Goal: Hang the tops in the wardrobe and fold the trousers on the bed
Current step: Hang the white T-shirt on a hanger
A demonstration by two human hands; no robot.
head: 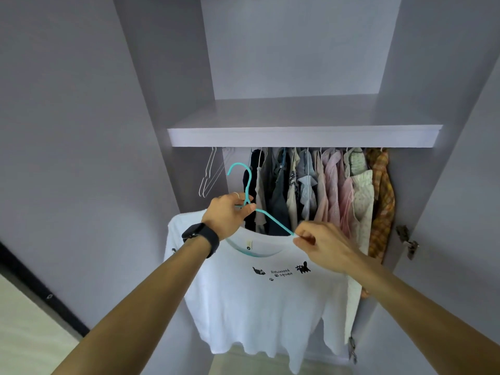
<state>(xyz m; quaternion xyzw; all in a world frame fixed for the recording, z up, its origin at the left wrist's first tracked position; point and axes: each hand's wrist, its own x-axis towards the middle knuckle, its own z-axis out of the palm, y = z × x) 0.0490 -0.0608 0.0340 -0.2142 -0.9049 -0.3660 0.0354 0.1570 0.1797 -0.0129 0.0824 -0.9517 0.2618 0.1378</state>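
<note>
Hanging step: gripped teal hanger (247,182) in left hand (230,212), pinched white T-shirt (257,299) collar in right hand (322,244). Probably needed next: shoulder seated, hook into wardrobe (303,136).

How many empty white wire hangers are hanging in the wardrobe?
2 visible: the empty white wire hangers hang side by side at the far left, before the row of clothes; others may be hidden among them.

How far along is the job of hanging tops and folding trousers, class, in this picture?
Done: a row of garments hangs under the shelf. In hand: the left hand grips the teal hanger, the right hand pinches the neckline of the white T-shirt on it. Left: its hook is not yet hung; no trousers in view.
</note>
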